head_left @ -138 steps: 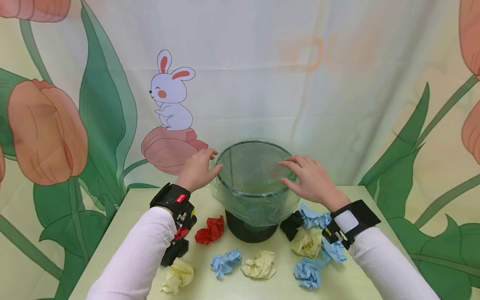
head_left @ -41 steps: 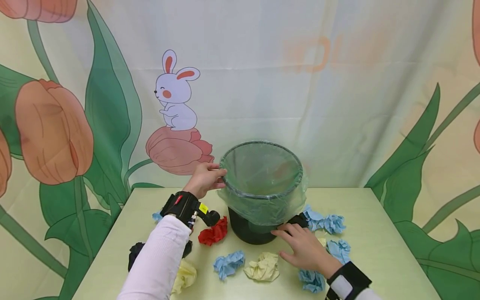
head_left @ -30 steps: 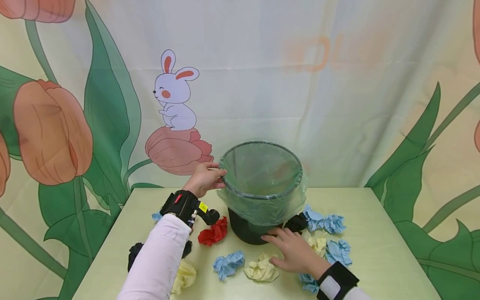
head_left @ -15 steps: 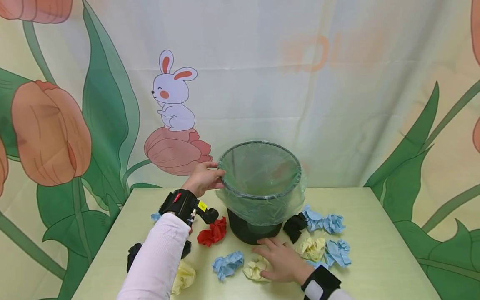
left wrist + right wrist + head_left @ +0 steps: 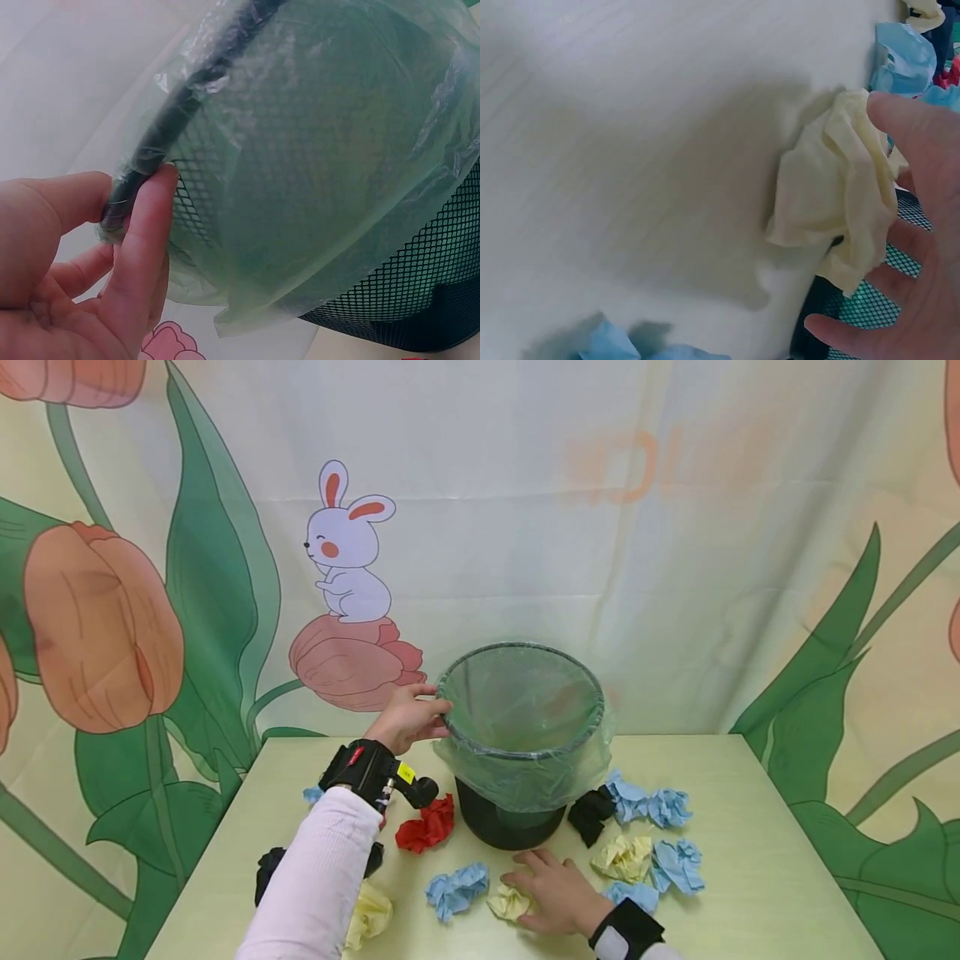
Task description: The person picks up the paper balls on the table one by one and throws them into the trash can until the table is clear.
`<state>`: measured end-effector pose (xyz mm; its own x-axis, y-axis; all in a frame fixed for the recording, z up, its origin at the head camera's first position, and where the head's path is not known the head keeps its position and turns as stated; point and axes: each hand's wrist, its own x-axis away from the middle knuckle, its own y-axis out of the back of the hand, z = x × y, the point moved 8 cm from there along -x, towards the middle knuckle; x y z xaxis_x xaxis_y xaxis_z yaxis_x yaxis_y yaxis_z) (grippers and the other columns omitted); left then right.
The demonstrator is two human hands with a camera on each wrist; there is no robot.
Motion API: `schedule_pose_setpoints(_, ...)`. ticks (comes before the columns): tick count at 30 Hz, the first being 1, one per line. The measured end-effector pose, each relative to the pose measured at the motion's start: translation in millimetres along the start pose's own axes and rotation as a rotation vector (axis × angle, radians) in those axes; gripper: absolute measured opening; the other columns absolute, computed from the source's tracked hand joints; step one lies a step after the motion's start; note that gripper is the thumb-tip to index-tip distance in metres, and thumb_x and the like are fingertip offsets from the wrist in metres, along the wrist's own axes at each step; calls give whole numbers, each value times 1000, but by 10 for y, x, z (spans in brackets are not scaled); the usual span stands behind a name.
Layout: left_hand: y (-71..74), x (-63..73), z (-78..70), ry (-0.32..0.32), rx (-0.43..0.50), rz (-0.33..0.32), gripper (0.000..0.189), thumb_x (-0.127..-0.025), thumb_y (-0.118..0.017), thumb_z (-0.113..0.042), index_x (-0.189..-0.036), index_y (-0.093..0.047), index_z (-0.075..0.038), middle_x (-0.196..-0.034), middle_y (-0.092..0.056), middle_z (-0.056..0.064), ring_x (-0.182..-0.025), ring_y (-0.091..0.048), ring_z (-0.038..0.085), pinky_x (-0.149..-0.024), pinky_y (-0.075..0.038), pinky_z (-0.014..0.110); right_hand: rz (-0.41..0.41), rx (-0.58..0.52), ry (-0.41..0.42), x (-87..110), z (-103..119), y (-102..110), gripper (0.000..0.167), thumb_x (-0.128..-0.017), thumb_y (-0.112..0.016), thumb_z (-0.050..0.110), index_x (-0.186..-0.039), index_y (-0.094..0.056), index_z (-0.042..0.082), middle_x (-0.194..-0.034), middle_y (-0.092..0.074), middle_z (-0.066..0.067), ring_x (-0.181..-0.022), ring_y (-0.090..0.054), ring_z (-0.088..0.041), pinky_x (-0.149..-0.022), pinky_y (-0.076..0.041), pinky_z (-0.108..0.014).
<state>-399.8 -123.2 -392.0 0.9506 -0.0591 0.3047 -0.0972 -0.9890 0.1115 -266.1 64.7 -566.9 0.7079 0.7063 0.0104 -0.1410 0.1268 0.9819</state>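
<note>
A black mesh waste bin (image 5: 517, 827) lined with a thin green bag (image 5: 525, 777) stands at the table's middle. My left hand (image 5: 408, 718) pinches its rim at the left through the bag; in the left wrist view the thumb and fingers lie on either side of the rim (image 5: 176, 112). My right hand (image 5: 558, 893) is low in front of the bin, spread around a crumpled yellow paper ball (image 5: 508, 902). In the right wrist view the thumb tip meets the edge of the yellow paper (image 5: 829, 180), and the other fingers are spread beyond it.
A blue ball (image 5: 457, 891) and a red ball (image 5: 427, 825) lie left of the right hand. To the right are a black ball (image 5: 591, 814), another yellow one (image 5: 624, 857) and several blue ones (image 5: 677, 865). More balls, including a yellow one (image 5: 369, 914), lie by the left forearm.
My right hand has moved from the bin's right rim down and leftward to the yellow paper ball. My left hand has gone from hovering beside the rim to gripping it, then stayed put.
</note>
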Motion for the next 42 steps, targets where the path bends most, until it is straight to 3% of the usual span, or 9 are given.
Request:
schedule_pose_setpoints(9,-11,11,7,5,9,4,57,-90,-58,-12,-140,-32,-7,-106,-49,11,-69,-51,14,-61,-55,22,45,-47,-38,-1,-19,-189,45,-81,-64,40,-124,-54,30,-126,-48,-4,-113,-46,-27,-67,-48,-50)
schedule_pose_setpoints(15,-28,6,17,2,12,25,57,-91,-58,-12,-140,-31,-6,-107,-48,11,-69,-51,14,-61,-55,22,7,-12,-35,-16,-12,-261,39,-82,-64,36,-120,-56,28,-116,-49,-2,-98,-49,-23,-57,-46,-33)
schedule_pose_setpoints(21,-23,20,8,-4,12,21,57,-91,-57,-12,-140,-30,-6,-108,-48,12,-71,-51,14,-63,-56,22,-8,-14,-30,-87,-32,-335,35,-81,-66,29,-114,-56,27,-103,-47,0,-82,-42,-17,-51,-37,-22)
schedule_pose_setpoints(31,-13,26,9,-10,3,31,56,-92,-56,-12,-141,-29,-6,-111,-48,13,-71,-53,15,-63,-56,23,63,-88,-98,-113,-75,-351,39,-76,-68,16,-111,-54,23,-94,-48,-1,-69,-45,-15,-58,-43,-26)
schedule_pose_setpoints(42,-7,25,-3,-10,22,36,57,-92,-56,-12,-141,-28,-6,-114,-48,13,-68,-52,13,-59,-55,21,31,-84,-11,-90,-4,-223,38,-76,-68,12,-109,-52,18,-85,-45,2,-61,-37,-9,-53,-34,-20)
